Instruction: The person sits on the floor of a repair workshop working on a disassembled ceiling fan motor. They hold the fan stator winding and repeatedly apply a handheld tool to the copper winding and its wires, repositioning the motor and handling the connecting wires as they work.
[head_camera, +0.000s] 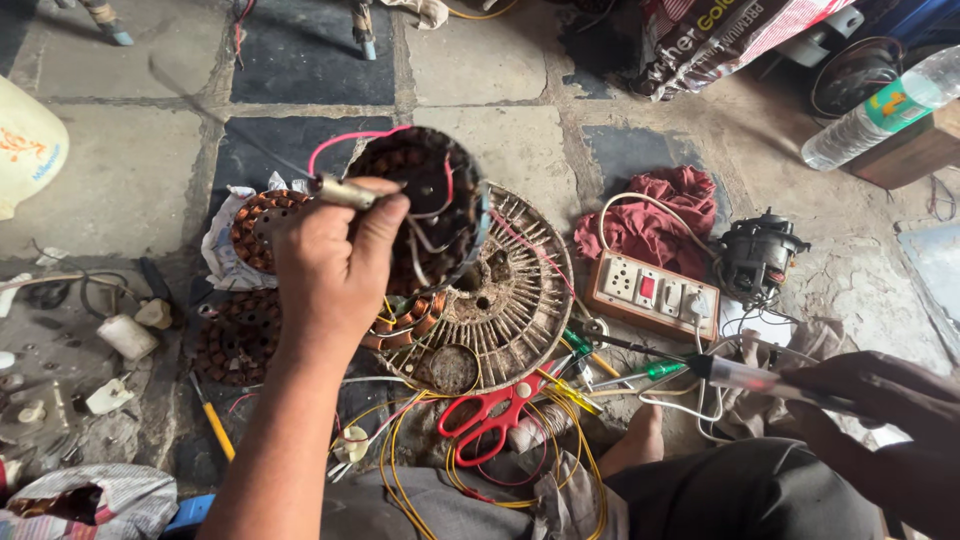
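My left hand is raised over the floor and grips a round motor stator with copper windings and loose pink and white wires. A short metal piece sticks out from between its fingers. My right hand is low at the right, closed around a pen-shaped soldering tool whose thin tip points left. Under the stator lies a round, dirty slotted motor cover.
Red-handled scissors and yellow wires lie by my knee. A switch-and-socket board, red cloth, black small motor, other wound stators and a plastic bottle surround the spot on the tiled floor.
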